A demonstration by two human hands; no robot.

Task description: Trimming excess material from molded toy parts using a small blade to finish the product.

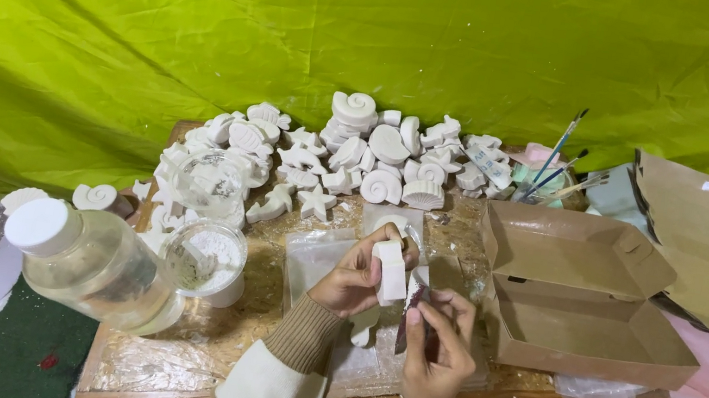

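Observation:
My left hand (352, 278) grips a small white plaster piece (391, 270), held upright over the middle of the wooden board (161, 367). Just right of it, my right hand (437, 347) pinches a small dark scrap, maybe sandpaper (414, 300), against the piece's lower edge. Both wrists wear tan and white knitted sleeves. Beyond the hands lies a heap of white plaster shells, starfish and sea creatures (351, 156).
A clear bottle with a white cap (92, 263) lies at the left beside a plastic cup of white powder (210, 257). An open brown cardboard box (584, 294) stands to the right. Paintbrushes (556, 164) rise behind it. Green cloth (379, 34) hangs at the back.

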